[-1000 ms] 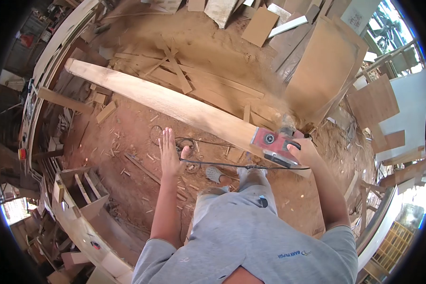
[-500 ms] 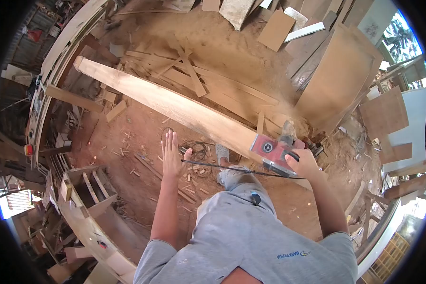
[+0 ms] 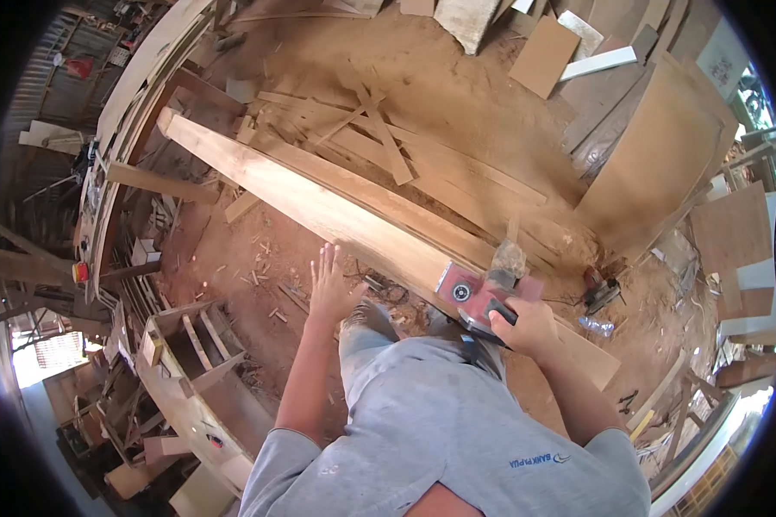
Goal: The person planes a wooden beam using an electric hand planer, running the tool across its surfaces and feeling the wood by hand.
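A long pale wooden board [image 3: 319, 202] runs diagonally from the upper left toward my right side. Near its close end, a red belt sander [image 3: 462, 291] with a black handle rests on the upper face. My right hand [image 3: 530, 327] is wrapped round that handle. My left hand [image 3: 332, 289] hovers by the board's near edge, palm down with fingers stretched out and nothing visible in it. Whether its fingertips touch the edge, I cannot tell. Dust hangs in the air beyond the sander.
Loose planks [image 3: 388, 142] lie on the dusty ground past the board. An open wooden frame with compartments [image 3: 185, 345] stands at the left. Sheets of board [image 3: 664, 146] lean at the right, near a power tool [image 3: 599, 289] on the ground. Wood scraps surround my legs.
The sander and my right hand have moved left along the board. My left hand stays open, nearer the board's edge; the black cord seen beside it before no longer shows there. My legs have shifted.
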A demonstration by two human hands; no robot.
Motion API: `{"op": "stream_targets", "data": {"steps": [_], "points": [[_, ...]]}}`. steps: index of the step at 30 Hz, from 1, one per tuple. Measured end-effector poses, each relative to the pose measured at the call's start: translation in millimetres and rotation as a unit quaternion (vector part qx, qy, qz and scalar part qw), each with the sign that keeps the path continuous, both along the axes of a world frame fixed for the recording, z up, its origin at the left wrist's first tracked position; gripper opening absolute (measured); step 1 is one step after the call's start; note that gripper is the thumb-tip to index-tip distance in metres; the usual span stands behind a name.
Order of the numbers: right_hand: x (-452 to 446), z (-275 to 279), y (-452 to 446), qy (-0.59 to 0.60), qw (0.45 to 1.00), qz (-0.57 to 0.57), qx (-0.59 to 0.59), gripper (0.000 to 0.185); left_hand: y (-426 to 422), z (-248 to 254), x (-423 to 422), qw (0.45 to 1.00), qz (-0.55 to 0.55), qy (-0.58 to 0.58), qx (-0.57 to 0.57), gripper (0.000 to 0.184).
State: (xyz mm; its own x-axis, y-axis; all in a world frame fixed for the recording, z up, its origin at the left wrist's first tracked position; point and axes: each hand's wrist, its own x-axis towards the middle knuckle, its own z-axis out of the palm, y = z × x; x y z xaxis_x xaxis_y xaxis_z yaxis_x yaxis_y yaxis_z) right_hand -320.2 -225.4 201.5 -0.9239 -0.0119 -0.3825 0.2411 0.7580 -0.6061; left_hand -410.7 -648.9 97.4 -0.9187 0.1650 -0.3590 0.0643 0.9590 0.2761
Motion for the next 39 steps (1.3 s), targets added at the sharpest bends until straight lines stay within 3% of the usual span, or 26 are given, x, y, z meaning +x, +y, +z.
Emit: {"op": "stream_targets", "data": {"steps": [1,7,13,19,29,39], "points": [[-7.1,-1.5,-7.8,0.010,1.000,0.002,-0.005,0.043,1.5,-1.5,-8.4,1.000,-0.002,0.009,-0.001,0.107],[-49.2,-8.3,-58.6,-0.007,1.000,0.011,0.016,0.046,16.1,-21.0,-72.6,0.997,-0.028,0.044,0.061,0.096],[-93.9,-7.8,-113.0,-0.019,0.999,-0.013,0.022,0.047,-12.0,-50.2,-122.8,0.993,-0.075,0.087,-0.008,0.097],[-146.0,-0.3,-169.8,-0.080,0.996,-0.032,0.027,0.041,-69.1,-62.3,-165.8,0.989,-0.083,0.118,0.027,0.101],[-212.8,-20.7,-255.0,-0.072,0.997,-0.031,0.027,0.037,-195.3,-88.0,-253.1,0.983,-0.116,0.133,0.046,0.108],[-281.0,-25.9,-344.8,-0.065,0.997,-0.023,0.029,0.042,-287.4,-96.0,-328.1,0.988,-0.068,0.135,0.021,0.112]]}}
